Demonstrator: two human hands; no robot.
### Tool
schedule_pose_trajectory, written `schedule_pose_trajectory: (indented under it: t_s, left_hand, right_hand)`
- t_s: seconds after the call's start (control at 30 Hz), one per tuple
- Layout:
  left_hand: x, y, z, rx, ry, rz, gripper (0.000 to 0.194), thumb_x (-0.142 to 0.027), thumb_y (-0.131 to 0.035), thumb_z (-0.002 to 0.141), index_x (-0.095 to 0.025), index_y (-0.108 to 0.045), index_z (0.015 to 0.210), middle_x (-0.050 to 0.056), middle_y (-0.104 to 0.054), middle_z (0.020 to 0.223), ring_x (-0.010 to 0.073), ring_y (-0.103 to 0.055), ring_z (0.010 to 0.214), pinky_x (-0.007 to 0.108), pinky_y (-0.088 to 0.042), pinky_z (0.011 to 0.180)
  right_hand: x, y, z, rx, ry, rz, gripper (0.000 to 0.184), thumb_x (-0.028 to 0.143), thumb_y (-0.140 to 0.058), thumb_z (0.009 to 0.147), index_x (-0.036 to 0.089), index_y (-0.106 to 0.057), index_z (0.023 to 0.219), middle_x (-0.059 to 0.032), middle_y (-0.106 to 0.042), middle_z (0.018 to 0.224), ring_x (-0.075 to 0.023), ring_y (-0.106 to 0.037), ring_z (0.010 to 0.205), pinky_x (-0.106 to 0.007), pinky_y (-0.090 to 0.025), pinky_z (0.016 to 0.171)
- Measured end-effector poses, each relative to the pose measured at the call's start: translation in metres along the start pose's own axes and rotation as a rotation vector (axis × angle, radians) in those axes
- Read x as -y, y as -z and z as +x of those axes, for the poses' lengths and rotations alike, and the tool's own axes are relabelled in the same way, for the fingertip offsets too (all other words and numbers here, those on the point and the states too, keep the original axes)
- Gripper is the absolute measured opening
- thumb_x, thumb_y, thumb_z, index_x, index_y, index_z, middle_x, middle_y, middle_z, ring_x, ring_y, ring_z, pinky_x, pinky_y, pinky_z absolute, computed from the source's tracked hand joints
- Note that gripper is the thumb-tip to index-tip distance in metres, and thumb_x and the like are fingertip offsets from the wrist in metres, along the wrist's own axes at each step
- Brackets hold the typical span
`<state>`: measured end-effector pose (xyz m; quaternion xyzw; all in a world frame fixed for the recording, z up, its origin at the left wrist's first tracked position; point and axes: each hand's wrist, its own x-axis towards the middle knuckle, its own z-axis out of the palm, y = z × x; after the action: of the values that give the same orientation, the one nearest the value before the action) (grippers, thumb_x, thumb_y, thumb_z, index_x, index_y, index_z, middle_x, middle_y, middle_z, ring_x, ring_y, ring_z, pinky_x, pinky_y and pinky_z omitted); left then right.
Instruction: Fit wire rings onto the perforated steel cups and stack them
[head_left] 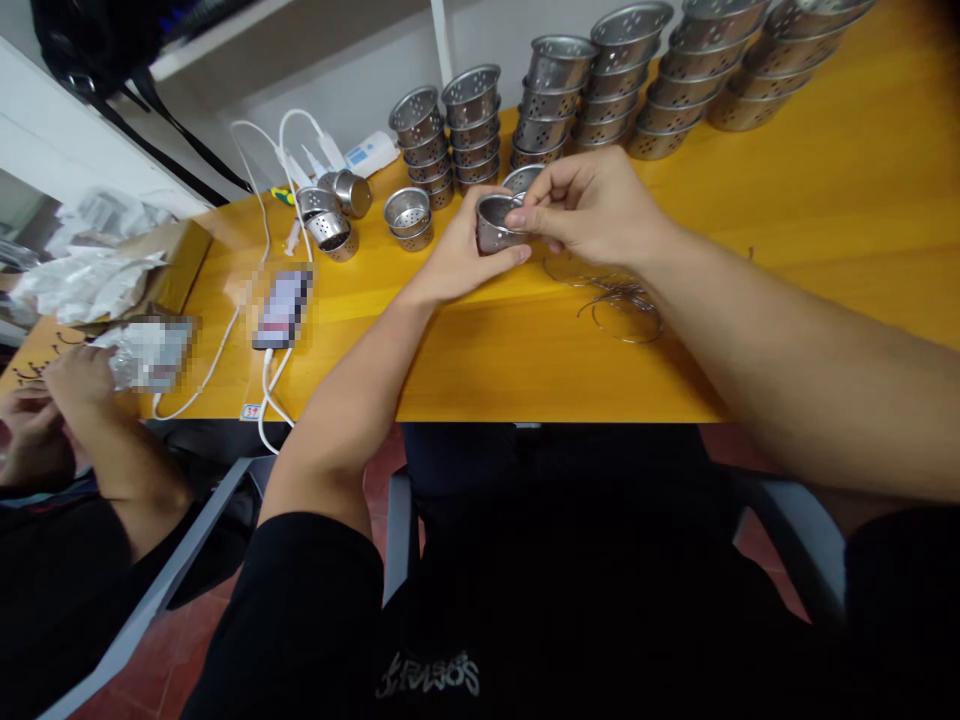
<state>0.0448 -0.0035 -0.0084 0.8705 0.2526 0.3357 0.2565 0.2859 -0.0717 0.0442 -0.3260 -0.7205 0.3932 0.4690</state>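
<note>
My left hand (459, 252) is wrapped round a small perforated metal cup (495, 236), with the thumb along its near side and the cup's mouth facing up. Fingers pinched, my right hand (581, 208) is at the cup's right rim. A thin shiny edge shows at its fingertips, but what it pinches is too small to make out. Just behind the held cup, another metal cup (523, 178) is partly covered by my right hand. Thin wire pieces (626, 305) lie in a loose tangle on the table below my right wrist.
Tall stacks of perforated cups (540, 130) line the back of the yellow table (480, 370). A short cup stack (409, 220) and several jumbled cups (328, 228) stand to the left. Nearby lie a phone (283, 308) and white cables (225, 355). At far left are another person's hands (79, 380).
</note>
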Motion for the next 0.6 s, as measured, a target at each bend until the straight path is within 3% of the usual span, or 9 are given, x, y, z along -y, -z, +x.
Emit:
schedule_pose_trajectory:
  t_s: [0.07,0.13,0.3,0.4,0.5,0.6]
  left_hand:
    - [0.001,0.001,0.0,0.019,-0.002,0.007,0.101,-0.098,-0.073,0.092,-0.025,-0.044,0.156,0.009,-0.062,0.148,0.0316,-0.069,0.141,0.059,-0.049,0.134]
    - [0.001,0.002,0.0,0.035,0.0,0.017,0.101,-0.097,-0.073,0.093,-0.025,-0.043,0.158,0.01,-0.061,0.151,0.0324,-0.068,0.144,0.059,-0.047,0.135]
    - [0.005,0.002,0.0,0.007,0.0,0.032,0.101,-0.097,-0.074,0.092,-0.027,-0.043,0.158,0.01,-0.062,0.151,0.0332,-0.069,0.145,0.058,-0.048,0.135]
    - [0.012,0.001,0.001,-0.048,-0.009,0.022,0.104,-0.097,-0.073,0.093,-0.028,-0.04,0.162,0.01,-0.062,0.152,0.0333,-0.068,0.147,0.057,-0.049,0.135]
    - [0.019,0.002,0.0,-0.096,0.012,0.0,0.105,-0.096,-0.076,0.092,-0.029,-0.039,0.164,0.01,-0.063,0.152,0.0318,-0.07,0.145,0.054,-0.053,0.132]
    - [0.02,0.004,-0.001,-0.102,0.021,0.004,0.106,-0.095,-0.076,0.093,-0.029,-0.037,0.167,0.011,-0.063,0.153,0.0315,-0.07,0.144,0.054,-0.053,0.133]
  right_hand:
    - [-0.002,0.0,0.002,0.01,0.043,0.021,0.075,0.096,-0.096,0.078,0.025,-0.07,0.085,0.0026,-0.058,0.06,-0.014,-0.05,0.049,-0.032,-0.04,0.044]
    - [-0.003,0.001,0.003,0.014,0.056,0.02,0.077,0.097,-0.095,0.078,0.024,-0.07,0.084,0.0026,-0.058,0.059,-0.013,-0.05,0.048,-0.031,-0.039,0.044]
    - [-0.008,0.001,0.002,0.005,0.053,-0.024,0.072,0.096,-0.093,0.084,0.026,-0.076,0.094,-0.0018,-0.068,0.072,-0.019,-0.06,0.057,-0.038,-0.054,0.05]
    - [-0.011,0.0,0.0,-0.097,0.112,-0.076,0.066,0.095,-0.085,0.093,0.031,-0.079,0.111,-0.0051,-0.076,0.092,-0.0226,-0.067,0.066,-0.044,-0.065,0.062]
    - [-0.014,0.001,-0.001,-0.188,0.211,-0.273,0.058,0.087,-0.076,0.105,0.031,-0.081,0.121,-0.0083,-0.077,0.11,-0.0286,-0.074,0.085,-0.053,-0.071,0.08]
    - [-0.015,0.004,-0.003,-0.164,0.277,-0.449,0.047,0.073,-0.072,0.112,0.029,-0.083,0.123,-0.0114,-0.075,0.119,-0.0341,-0.076,0.102,-0.057,-0.071,0.087]
